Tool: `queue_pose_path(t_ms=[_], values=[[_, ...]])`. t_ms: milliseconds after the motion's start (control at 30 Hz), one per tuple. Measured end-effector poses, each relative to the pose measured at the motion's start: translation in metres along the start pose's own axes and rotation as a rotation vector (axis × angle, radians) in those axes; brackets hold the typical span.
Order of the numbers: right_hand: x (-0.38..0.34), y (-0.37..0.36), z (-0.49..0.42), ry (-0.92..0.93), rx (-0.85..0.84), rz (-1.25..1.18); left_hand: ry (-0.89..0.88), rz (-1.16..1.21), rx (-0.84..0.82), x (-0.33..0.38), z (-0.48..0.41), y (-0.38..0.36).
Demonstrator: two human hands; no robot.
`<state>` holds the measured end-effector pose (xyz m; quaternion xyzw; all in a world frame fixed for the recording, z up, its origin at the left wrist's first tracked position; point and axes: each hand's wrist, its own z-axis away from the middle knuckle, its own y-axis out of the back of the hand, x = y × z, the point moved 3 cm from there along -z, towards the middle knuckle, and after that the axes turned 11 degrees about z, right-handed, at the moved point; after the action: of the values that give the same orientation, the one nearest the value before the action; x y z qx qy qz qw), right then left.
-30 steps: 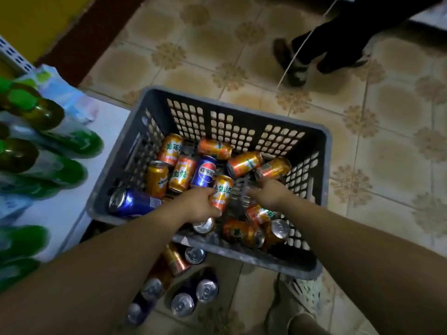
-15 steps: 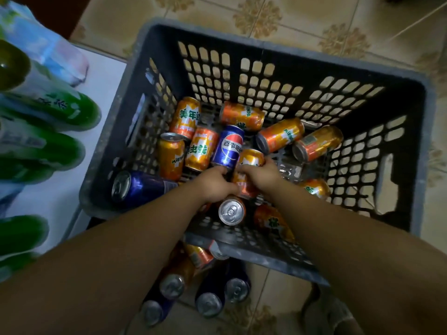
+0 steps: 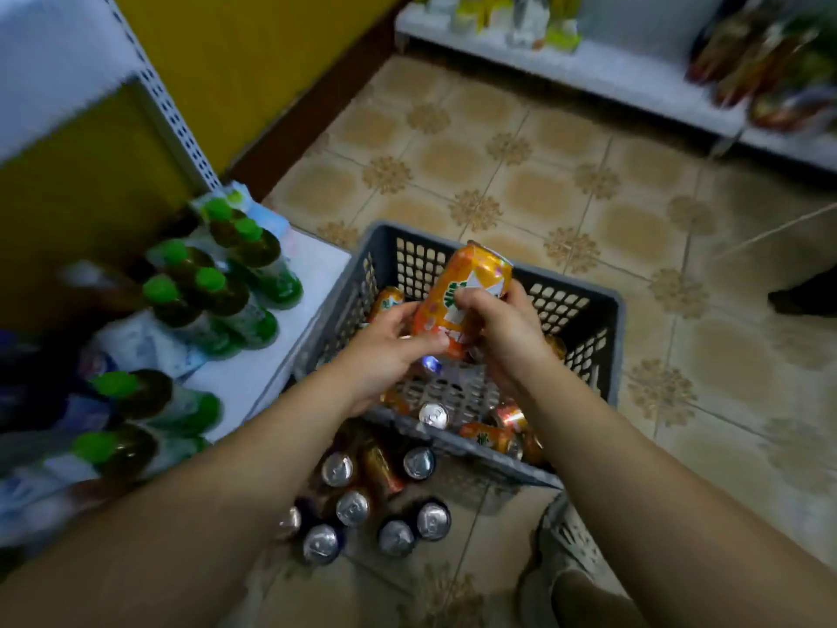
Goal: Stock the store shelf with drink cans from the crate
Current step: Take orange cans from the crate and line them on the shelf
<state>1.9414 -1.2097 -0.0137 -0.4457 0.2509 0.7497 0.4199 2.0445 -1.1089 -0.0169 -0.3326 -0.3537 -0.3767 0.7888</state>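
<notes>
Both hands on one orange can, tilted, lifted above the crate; right hand wraps its body, left hand pinches its lower end. Loose cans lie along the crate's near edge; green-capped bottles sit on the shelf left of it.

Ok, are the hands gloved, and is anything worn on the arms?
No gloves: the left hand and the right hand are both bare. The left forearm and right forearm are bare as far as the frame reaches, with no sleeve, watch or wristband in view.
</notes>
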Motion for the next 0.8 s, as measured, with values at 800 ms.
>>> queue_pose_path(t_ms=[800], values=[[-0.179, -0.372, 0.402, 0.931, -0.736, 0.604, -0.434, -0.461, 0.833, 0.118, 0.514, 0.239]])
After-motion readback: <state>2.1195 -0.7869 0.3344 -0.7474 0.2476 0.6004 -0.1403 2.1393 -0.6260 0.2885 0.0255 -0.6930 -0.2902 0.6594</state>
